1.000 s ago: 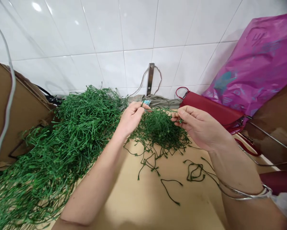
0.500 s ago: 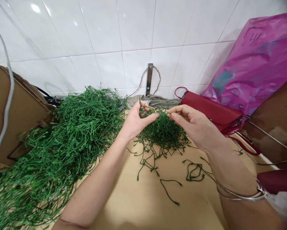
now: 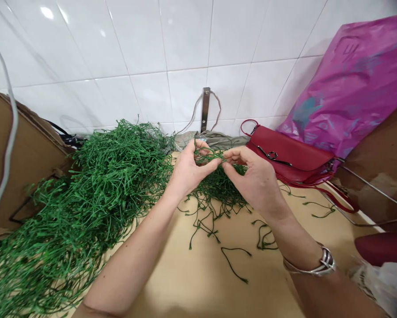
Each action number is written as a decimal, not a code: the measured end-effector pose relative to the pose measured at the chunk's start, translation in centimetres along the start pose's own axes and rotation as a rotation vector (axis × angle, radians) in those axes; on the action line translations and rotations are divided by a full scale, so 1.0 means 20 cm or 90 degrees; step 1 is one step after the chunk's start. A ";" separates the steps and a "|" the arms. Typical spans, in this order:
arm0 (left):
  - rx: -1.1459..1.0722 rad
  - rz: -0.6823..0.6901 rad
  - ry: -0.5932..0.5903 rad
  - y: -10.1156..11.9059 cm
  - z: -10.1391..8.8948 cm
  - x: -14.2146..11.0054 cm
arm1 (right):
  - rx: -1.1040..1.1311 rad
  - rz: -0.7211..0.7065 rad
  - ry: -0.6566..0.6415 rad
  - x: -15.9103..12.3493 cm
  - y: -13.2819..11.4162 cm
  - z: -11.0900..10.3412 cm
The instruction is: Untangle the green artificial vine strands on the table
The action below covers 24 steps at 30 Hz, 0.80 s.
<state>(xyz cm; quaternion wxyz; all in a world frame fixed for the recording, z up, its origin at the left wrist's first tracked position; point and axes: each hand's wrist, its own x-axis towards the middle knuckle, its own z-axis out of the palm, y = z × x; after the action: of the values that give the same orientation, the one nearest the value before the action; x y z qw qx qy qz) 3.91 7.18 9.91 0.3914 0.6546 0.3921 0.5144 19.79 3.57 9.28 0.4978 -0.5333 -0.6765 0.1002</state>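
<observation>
Between my two hands is a thin green cord (image 3: 209, 155), looped around the fingers of my left hand (image 3: 193, 165). The left thumb and fingers close on it. My right hand (image 3: 249, 174) pinches the cord close to the left fingertips, thumb against forefinger. Below them lies a small heap of green cords (image 3: 226, 187), partly covered by the hands. Left of my left arm spreads a much larger pile of green cords (image 3: 119, 172) with knotted ends. A single bent cord (image 3: 233, 265) lies on the wooden table (image 3: 185, 274) in front.
A red handbag (image 3: 291, 152) sits at the back right, with a pink plastic bag (image 3: 357, 79) behind it. A cardboard box (image 3: 22, 163) stands at the left, a white cable (image 3: 11, 132) hanging before it. White tiles (image 3: 145, 44) line the wall behind.
My right hand has come left toward my left hand, so the fingertips now nearly meet. The cord stretched between them earlier is now bunched at the fingers. More of the red handbag shows.
</observation>
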 end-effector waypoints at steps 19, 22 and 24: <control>0.243 0.019 0.025 -0.01 -0.02 -0.01 | 0.044 0.044 -0.011 0.01 0.02 -0.01; 0.238 0.024 0.022 -0.01 -0.02 -0.01 | 0.094 0.090 -0.043 0.02 0.01 -0.02; 0.262 0.024 0.025 0.00 -0.01 -0.01 | 0.083 0.100 -0.049 0.02 0.00 -0.03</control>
<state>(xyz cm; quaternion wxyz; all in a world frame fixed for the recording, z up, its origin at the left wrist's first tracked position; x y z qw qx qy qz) 3.62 7.08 9.85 0.2317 0.7181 0.4840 0.4432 20.18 3.75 9.86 0.4954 -0.5472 -0.6433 0.2033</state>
